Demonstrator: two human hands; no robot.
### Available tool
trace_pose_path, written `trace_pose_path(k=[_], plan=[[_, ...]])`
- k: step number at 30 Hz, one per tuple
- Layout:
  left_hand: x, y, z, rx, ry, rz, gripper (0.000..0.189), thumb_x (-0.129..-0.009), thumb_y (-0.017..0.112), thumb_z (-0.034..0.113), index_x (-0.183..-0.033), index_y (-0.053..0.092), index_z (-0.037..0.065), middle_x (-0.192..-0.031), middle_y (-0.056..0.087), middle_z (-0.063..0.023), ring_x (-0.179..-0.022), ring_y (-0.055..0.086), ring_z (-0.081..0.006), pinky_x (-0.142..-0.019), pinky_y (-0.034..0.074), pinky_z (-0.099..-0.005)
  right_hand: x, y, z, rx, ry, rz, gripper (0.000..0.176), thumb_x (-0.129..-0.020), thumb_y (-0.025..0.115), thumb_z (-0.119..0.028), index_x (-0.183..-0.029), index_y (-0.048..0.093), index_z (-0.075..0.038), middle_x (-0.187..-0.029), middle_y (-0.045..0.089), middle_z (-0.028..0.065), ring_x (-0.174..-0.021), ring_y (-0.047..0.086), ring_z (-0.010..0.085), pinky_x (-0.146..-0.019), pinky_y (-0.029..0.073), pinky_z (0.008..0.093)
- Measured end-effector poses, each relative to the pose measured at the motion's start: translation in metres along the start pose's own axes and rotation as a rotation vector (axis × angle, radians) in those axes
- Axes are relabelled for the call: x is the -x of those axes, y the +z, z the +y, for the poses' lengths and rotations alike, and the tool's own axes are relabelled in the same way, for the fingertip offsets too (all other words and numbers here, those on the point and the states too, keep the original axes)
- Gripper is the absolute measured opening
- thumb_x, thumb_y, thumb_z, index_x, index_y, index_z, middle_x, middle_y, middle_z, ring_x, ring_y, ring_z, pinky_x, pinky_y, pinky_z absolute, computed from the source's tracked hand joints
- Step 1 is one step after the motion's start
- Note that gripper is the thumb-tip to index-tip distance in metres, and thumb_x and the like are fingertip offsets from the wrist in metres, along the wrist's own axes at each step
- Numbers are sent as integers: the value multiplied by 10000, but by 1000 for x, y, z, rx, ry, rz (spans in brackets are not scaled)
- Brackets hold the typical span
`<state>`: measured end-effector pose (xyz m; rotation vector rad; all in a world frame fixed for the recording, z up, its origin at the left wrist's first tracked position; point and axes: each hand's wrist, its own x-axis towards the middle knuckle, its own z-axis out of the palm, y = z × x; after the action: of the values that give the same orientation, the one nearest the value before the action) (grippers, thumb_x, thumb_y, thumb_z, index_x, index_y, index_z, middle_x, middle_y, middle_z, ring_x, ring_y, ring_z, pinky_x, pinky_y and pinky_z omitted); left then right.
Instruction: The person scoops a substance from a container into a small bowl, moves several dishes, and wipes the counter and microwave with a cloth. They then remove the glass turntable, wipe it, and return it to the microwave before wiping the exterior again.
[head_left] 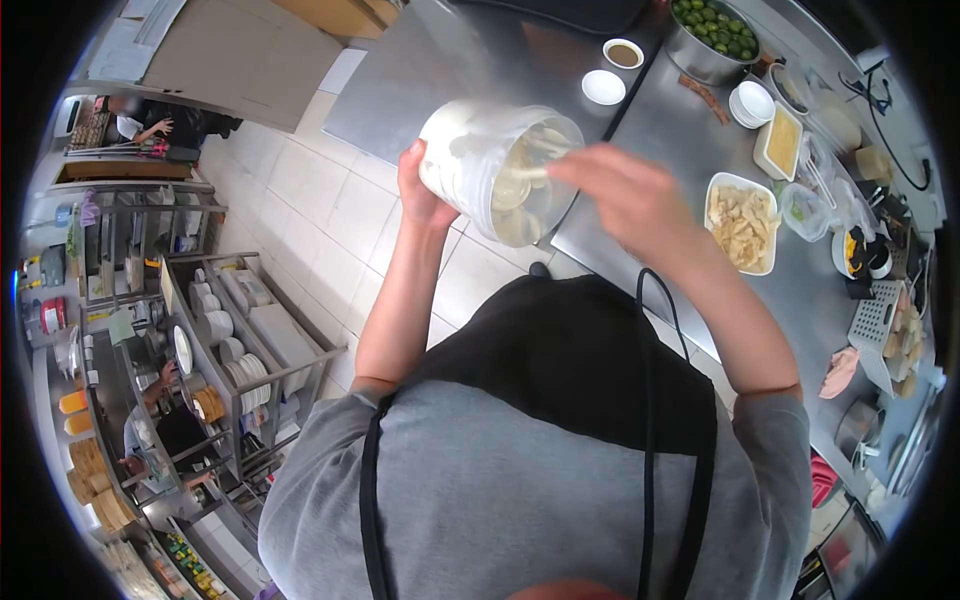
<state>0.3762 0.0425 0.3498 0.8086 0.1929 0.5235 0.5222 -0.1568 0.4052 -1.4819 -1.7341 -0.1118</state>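
My left hand (428,192) is wrapped round the side of a translucent white plastic tub (478,165). The tub is tilted, its mouth turned towards my right hand. With fingers closed, my right hand (632,198) grips the pale handle of a spoon (535,172), whose far end reaches into the tub. The tub's contents and the spoon's tip are hard to make out through the cloudy plastic. Both hands are raised in front of my black apron (540,350), near the steel counter's edge.
On the steel counter (640,225) stand a white tray of pale cut food (742,222), a pot of green fruit (715,45), a white dish (603,87) and a small bowl of brown sauce (623,53). Shelves with plates (245,375) stand left; other people are beyond.
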Motion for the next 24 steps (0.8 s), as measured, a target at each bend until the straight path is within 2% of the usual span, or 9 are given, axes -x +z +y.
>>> trace_pose_path(k=[2,6,8,12,14,15,17,24], plan=[[-1,-2,-1,-24,6,-3,649,-796,530,454,-1227,457,-25,-1167,552,-176,-1045,561,-287,-876,472,-384,2,2,3,44,99,48,396,-650,512,104,-965,654,-88,-938,630,86,-808,629,246,-691,529,331],[-8,-10,-3,-15,-14,27,644,-795,534,452,-1223,460,-24,-1168,551,-173,-1050,556,-287,-877,471,-386,17,14,10,-30,72,36,368,-693,495,110,-974,654,-69,-895,636,89,-776,637,214,-675,528,302],[-9,-13,-2,-18,-20,38,643,-795,535,453,-1221,462,-23,-1167,551,-173,-1053,554,-286,-878,470,-387,24,8,17,-307,414,161,330,-739,497,93,-991,654,-50,-842,635,91,-715,629,178,-644,516,270],[-14,-21,-4,-31,-38,36,675,-789,528,470,-1240,446,-26,-1203,527,-176,-1088,532,-291,-915,445,-399,36,25,29,-307,579,181,275,-789,505,59,-1000,654,-37,-803,629,81,-667,604,142,-623,500,248],[-18,-26,-8,-54,-61,36,712,-785,518,489,-1265,425,-29,-1241,503,-183,-1119,514,-299,-942,428,-409,41,41,34,-517,811,206,230,-835,503,20,-1001,654,-30,-783,629,59,-641,587,117,-604,491,246],[-20,-26,-11,-22,-70,53,667,-788,530,464,-1235,450,-24,-1204,529,-170,-1089,532,-285,-927,435,-393,42,46,36,-515,815,206,230,-835,503,20,-1001,654,-30,-783,629,59,-641,587,117,-604,491,246],[-26,-29,-18,11,-81,69,621,-791,542,439,-1206,474,-19,-1166,555,-157,-1060,550,-270,-912,442,-377,43,54,42,-703,1013,114,188,-874,509,-29,-990,657,-18,-776,629,45,-629,573,97,-584,480,231],[-53,-50,-46,57,-77,135,597,-816,487,447,-1223,465,10,-1194,541,-135,-1102,522,-276,-944,415,-399,55,61,65,-1038,1217,108,172,-887,523,-82,-974,650,-6,-746,612,53,-637,570,103,-592,486,230]])
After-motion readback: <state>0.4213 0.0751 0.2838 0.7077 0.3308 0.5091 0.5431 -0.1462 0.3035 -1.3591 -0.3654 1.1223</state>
